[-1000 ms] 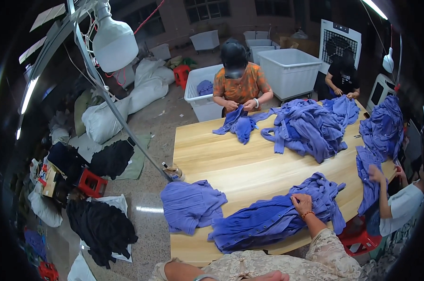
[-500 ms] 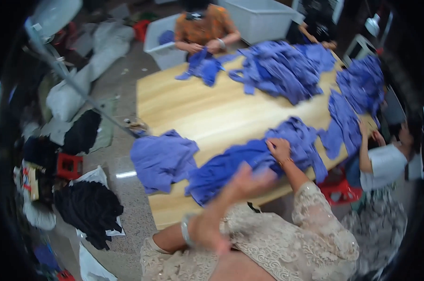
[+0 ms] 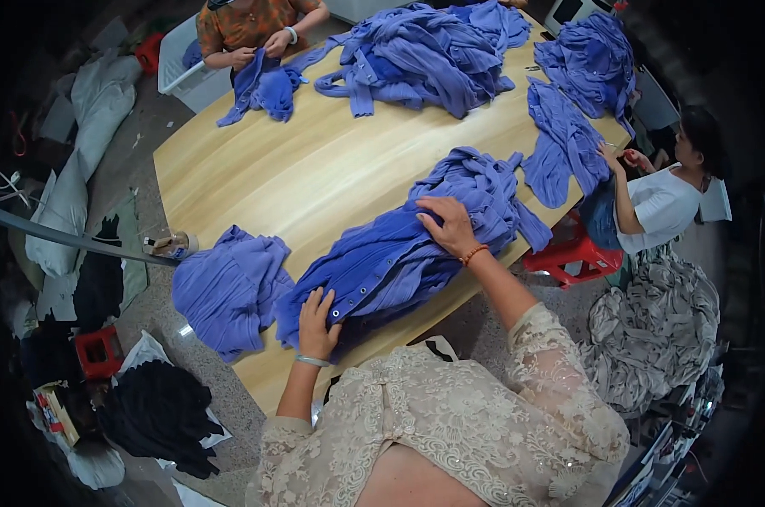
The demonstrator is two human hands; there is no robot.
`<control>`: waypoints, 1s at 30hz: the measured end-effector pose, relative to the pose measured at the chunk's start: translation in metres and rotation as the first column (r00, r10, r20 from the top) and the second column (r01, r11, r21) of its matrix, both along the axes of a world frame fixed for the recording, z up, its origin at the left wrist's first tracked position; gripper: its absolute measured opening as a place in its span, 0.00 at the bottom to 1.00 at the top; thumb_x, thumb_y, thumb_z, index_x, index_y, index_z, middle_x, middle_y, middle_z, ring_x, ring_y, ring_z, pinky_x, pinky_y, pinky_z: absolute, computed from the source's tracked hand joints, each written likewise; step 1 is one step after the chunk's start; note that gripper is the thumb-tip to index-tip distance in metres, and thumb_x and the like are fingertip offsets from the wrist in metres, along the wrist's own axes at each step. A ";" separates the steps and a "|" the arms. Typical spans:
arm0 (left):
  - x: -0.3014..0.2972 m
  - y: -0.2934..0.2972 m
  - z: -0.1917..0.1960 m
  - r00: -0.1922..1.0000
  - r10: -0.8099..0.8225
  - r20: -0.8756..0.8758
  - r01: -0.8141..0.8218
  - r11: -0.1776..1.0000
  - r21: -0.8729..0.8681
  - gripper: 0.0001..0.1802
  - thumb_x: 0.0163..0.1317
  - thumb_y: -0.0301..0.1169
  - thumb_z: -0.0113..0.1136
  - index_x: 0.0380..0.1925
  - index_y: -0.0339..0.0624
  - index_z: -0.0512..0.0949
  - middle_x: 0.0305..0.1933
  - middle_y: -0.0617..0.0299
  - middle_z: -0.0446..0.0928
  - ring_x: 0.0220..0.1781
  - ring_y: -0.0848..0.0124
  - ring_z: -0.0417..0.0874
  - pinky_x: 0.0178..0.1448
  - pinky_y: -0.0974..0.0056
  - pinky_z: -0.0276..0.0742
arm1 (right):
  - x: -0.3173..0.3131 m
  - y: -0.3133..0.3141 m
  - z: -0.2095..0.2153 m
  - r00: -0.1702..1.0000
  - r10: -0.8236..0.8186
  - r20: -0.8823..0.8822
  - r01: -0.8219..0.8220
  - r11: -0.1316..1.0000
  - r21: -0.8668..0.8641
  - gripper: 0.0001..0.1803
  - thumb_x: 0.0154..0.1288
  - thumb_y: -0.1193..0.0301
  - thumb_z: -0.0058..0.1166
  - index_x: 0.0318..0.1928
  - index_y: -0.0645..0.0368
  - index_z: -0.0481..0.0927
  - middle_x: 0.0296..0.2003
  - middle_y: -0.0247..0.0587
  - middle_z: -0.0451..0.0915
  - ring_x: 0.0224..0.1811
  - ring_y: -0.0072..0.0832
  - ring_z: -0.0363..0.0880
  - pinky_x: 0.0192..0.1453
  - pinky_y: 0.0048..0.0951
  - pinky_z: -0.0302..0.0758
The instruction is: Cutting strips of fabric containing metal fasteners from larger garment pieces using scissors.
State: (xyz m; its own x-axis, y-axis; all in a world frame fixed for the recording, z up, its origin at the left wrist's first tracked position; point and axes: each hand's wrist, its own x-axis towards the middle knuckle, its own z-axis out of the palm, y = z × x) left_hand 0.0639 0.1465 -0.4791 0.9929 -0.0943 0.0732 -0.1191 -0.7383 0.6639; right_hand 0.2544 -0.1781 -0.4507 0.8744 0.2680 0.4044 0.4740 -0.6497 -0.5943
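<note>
A blue-purple shirt [image 3: 370,258] lies in front of me along the near side of the table, with a row of round buttons down its edge. My left hand [image 3: 317,328] lies on its left end, fingers stretched over the cloth beside the buttons. Farther right, my right hand [image 3: 450,226] rests on the shirt's upper part, fingers apart and slightly bent. More crumpled cloth of the same colour [image 3: 467,173] bunches beyond that hand. To my left, another blue-purple garment pile [image 3: 230,291] hangs partly over the table corner.
The wooden table [image 3: 255,169] carries a large heap of garments [image 3: 416,55] at its far side. One person [image 3: 255,34] handles cloth across from me, another [image 3: 665,194] at the right. A red stool [image 3: 572,253] and grey cloth heap [image 3: 653,329] stand right; black cloth [image 3: 158,414] lies left.
My left hand, raised and blurred before, has come down onto the shirt's left end. My right hand stays on the cloth. The shirt's buttoned edge now shows, and the view has shifted.
</note>
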 end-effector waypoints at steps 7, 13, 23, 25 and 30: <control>-0.011 0.016 0.023 0.978 0.179 0.110 -0.139 0.944 -0.301 0.09 0.65 0.22 0.56 0.42 0.38 0.82 0.44 0.57 0.82 0.48 0.65 0.81 0.54 0.64 0.74 | -0.020 -0.050 0.046 0.980 0.193 0.039 -0.163 0.906 -0.391 0.18 0.55 0.58 0.66 0.46 0.47 0.83 0.45 0.34 0.80 0.51 0.33 0.76 0.64 0.42 0.63; -0.003 0.049 0.031 0.904 0.190 -0.383 -0.417 0.586 -0.695 0.07 0.69 0.31 0.60 0.35 0.40 0.82 0.29 0.75 0.74 0.30 0.86 0.67 0.35 0.76 0.64 | -0.002 -0.065 0.052 0.988 0.101 -0.116 -0.130 0.952 -0.279 0.05 0.62 0.66 0.60 0.31 0.52 0.83 0.32 0.36 0.81 0.40 0.36 0.78 0.52 0.36 0.68; -0.050 0.026 0.046 0.918 -0.208 -0.337 0.152 0.971 -0.184 0.07 0.54 0.28 0.65 0.34 0.45 0.83 0.32 0.60 0.78 0.40 0.59 0.78 0.48 0.58 0.65 | -0.040 -0.105 0.075 0.953 0.049 -0.300 -0.173 0.900 -0.401 0.15 0.61 0.59 0.64 0.27 0.58 0.83 0.22 0.46 0.80 0.24 0.42 0.81 0.28 0.36 0.73; -0.052 0.025 0.041 0.934 -0.189 -0.302 0.148 0.977 -0.155 0.08 0.54 0.29 0.66 0.35 0.45 0.83 0.33 0.60 0.79 0.41 0.60 0.78 0.49 0.58 0.65 | -0.045 -0.105 0.077 0.942 0.039 -0.334 -0.207 0.849 -0.485 0.15 0.59 0.58 0.65 0.27 0.57 0.83 0.23 0.45 0.81 0.26 0.42 0.81 0.30 0.38 0.74; -0.043 0.033 0.035 0.930 -0.130 -0.344 0.059 0.977 -0.207 0.06 0.57 0.31 0.64 0.34 0.43 0.83 0.31 0.58 0.79 0.39 0.58 0.78 0.46 0.58 0.67 | -0.050 -0.098 0.078 0.941 -0.026 -0.339 -0.183 0.802 -0.569 0.14 0.58 0.59 0.65 0.27 0.57 0.83 0.26 0.43 0.82 0.30 0.42 0.82 0.35 0.38 0.75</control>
